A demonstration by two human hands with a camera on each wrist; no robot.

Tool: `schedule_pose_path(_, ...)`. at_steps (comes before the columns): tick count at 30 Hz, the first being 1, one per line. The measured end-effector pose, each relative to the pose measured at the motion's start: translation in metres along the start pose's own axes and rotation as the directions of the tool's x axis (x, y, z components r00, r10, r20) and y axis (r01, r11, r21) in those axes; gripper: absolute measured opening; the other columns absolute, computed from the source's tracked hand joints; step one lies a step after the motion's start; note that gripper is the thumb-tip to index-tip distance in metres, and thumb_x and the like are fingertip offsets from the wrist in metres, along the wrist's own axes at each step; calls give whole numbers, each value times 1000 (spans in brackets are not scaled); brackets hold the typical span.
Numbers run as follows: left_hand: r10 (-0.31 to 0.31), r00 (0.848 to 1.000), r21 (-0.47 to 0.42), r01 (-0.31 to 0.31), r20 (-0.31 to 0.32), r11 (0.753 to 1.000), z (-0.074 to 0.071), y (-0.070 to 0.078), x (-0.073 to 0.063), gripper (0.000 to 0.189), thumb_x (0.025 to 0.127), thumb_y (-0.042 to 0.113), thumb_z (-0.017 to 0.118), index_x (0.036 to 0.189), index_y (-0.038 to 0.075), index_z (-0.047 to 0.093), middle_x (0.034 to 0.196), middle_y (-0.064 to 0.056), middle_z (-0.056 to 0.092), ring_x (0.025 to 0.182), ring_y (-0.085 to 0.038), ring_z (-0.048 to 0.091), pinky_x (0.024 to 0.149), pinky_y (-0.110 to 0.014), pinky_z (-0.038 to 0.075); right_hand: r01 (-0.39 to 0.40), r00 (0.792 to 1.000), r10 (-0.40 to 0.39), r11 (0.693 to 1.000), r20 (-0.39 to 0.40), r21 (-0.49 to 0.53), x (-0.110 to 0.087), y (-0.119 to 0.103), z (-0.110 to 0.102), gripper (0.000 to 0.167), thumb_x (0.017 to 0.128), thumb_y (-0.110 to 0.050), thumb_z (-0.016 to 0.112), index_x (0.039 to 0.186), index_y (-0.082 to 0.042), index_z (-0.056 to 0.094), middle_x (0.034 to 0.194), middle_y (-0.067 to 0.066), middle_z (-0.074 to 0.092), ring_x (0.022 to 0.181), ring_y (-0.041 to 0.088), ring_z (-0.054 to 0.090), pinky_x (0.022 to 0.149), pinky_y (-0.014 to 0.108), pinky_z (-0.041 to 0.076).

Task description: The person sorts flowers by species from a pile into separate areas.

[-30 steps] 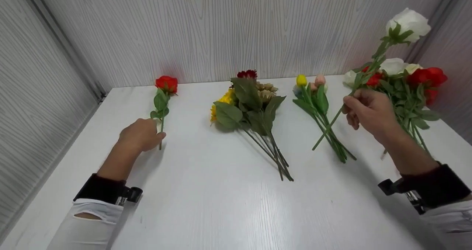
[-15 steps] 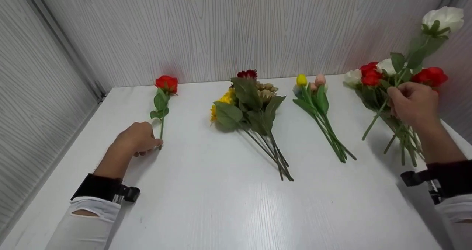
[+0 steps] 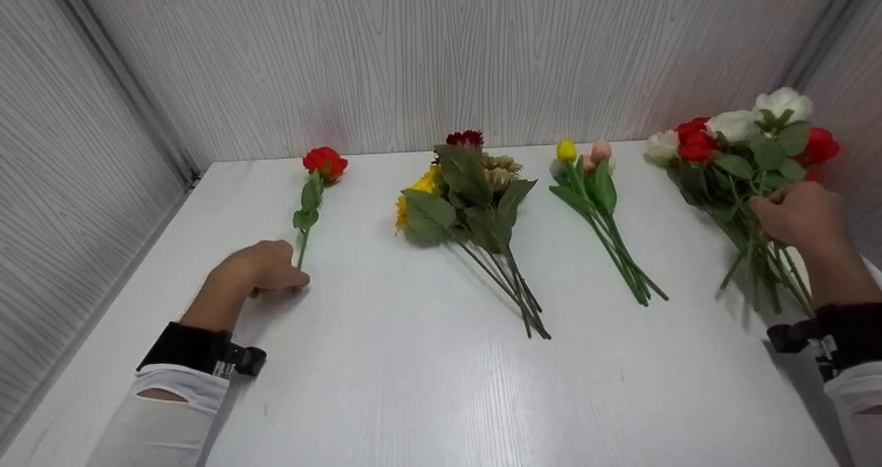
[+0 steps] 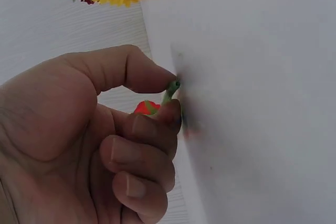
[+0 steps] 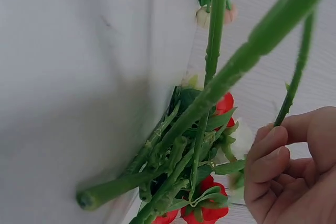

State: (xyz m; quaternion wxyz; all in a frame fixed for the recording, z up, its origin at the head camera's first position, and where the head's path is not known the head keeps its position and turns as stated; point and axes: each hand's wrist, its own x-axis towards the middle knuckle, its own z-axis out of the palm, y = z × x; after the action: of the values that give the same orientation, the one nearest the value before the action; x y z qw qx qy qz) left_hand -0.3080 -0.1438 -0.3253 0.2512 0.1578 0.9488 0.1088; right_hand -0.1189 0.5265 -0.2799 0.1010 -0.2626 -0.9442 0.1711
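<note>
On the left of the head view, my left hand (image 3: 264, 267) pinches the lower stem of a single red rose (image 3: 325, 164) lying on the table. The left wrist view shows the stem end (image 4: 172, 88) between thumb and index finger. At the far right, my right hand (image 3: 799, 215) holds a white rose (image 3: 791, 103) by its stem over a bunch of red and white roses (image 3: 696, 144). In the right wrist view the held stem (image 5: 295, 80) rises from the fingertips, beside the bunch's several crossing stems (image 5: 202, 111). Part of the bunch is hidden behind the right hand.
Mid-table lies a bunch with a yellow sunflower, dark red and beige blooms and broad leaves (image 3: 468, 191). Right of it lie several tulips (image 3: 599, 198). A grey wood-grain panel (image 3: 413, 60) stands along the back of the white table (image 3: 413, 384), with more panels at both sides.
My right hand has moved right and down, lowering the white rose onto the rose bunch. My left hand has slid down to the stem's end, and the red rose has shifted slightly right.
</note>
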Motion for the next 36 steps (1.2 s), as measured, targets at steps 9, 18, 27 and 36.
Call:
schedule_pose_path(9,71,994,-25,-73,-78,997,1,5,1,15,82,23,47,73,11,47,62,1,41,52,-14,35,47,-26,28,66,992,-56,994,114,-82,0,11,3,47,96,-29,56,59,0,62,53,6,58,52,22,57,50,33,43)
schedule_pose_path(18,111,992,-16,-113,-66,993,2,5,2,14,85,19,49,75,10,47,63,0,43,50,-13,38,46,-25,32,42,985,-29,996,172,-75,0,14,5,52,96,-36,57,55,-4,59,50,5,56,50,21,55,50,33,43)
schedule_pose_path(27,142,988,-3,-142,-67,990,1,6,2,22,85,19,51,66,10,54,53,1,50,48,-13,44,46,-26,34,-1,983,21,994,182,-109,-2,7,0,51,97,-37,54,63,1,59,52,7,56,51,21,54,50,33,43)
schedule_pose_path(36,51,959,-276,-131,-278,952,-2,8,5,20,91,15,54,84,-3,59,64,-8,67,52,-11,64,53,-26,54,-47,987,64,992,146,-119,-4,-2,-2,49,96,-37,52,72,5,56,57,10,54,54,24,52,49,34,44)
